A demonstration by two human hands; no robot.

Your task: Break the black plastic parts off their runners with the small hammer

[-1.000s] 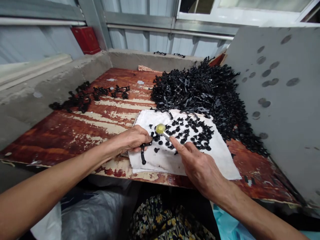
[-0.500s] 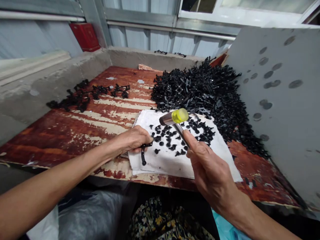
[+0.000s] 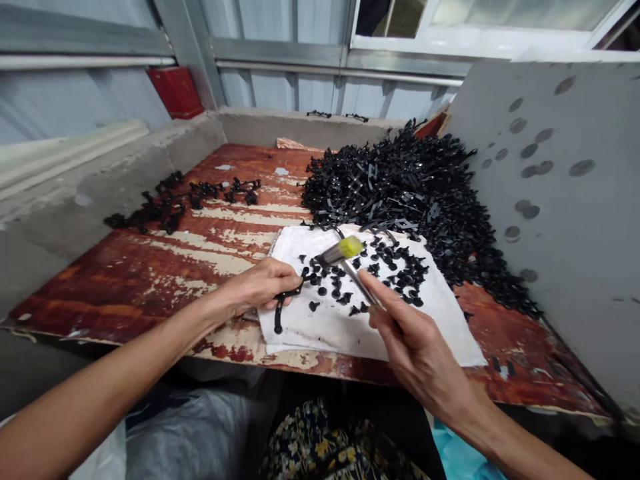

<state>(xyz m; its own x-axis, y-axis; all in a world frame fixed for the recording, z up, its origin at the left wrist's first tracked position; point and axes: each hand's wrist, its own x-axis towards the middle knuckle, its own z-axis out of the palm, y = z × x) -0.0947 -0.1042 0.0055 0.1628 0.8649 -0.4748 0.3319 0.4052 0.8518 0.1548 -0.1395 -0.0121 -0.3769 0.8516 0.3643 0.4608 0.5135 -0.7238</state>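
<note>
My left hand is closed on a black plastic strip of parts, pressing it against a white cloth on the worn red board. My right hand grips the handle of a small hammer with a yellow face and a metal head. The hammer head hangs just above the strip's far end, blurred by motion. Several small loose black pieces lie scattered on the cloth beyond the hammer.
A big heap of black plastic parts fills the back right of the board. A smaller row of black strips lies at the back left. A grey panel stands on the right. Concrete ledges rim the board; bags lie below.
The hammer rose from the strip half a second ago and has now swung back down toward it. My left hand has kept its hold on the strip.
</note>
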